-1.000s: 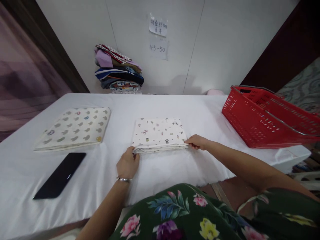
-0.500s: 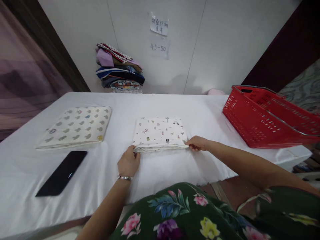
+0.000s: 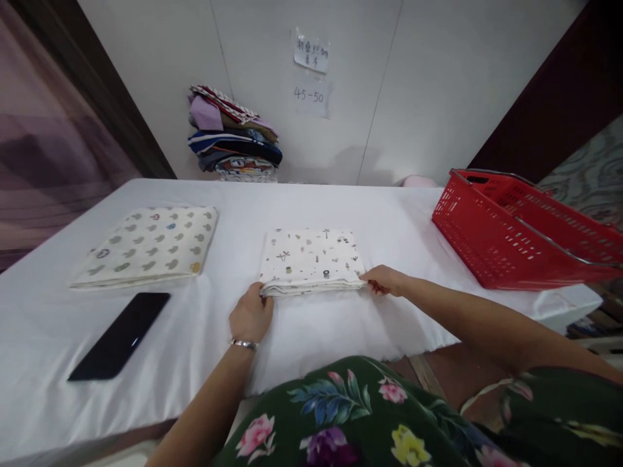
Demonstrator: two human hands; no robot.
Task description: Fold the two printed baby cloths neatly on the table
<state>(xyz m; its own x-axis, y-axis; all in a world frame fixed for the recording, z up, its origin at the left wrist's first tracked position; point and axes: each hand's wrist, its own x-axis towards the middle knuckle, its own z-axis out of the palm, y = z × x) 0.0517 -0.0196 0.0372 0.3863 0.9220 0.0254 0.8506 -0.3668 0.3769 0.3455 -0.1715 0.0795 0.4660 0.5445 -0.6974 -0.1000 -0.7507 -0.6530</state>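
Note:
A folded white cloth (image 3: 311, 254) with small scattered prints lies flat in the middle of the table, its layered edge toward me. My left hand (image 3: 252, 314), with a silver bracelet at the wrist, is closed on the near left corner. At the near right corner, my right hand (image 3: 384, 281) pinches the same edge. Both thumbs are partly hidden. To the left rests another folded cloth (image 3: 150, 246), cream with grey mushroom-like shapes, and neither hand touches it.
A black phone (image 3: 121, 336) lies at the front left of the white-covered table (image 3: 195, 353). On the right stands a red plastic basket (image 3: 525, 233) with metal handles. A stack of folded fabrics (image 3: 235, 136) sits at the back by the wall, below and left of paper signs (image 3: 311, 55).
The view has shifted very slightly. Both hands keep their hold on the cloth's near corners, and the cloth has not visibly moved.

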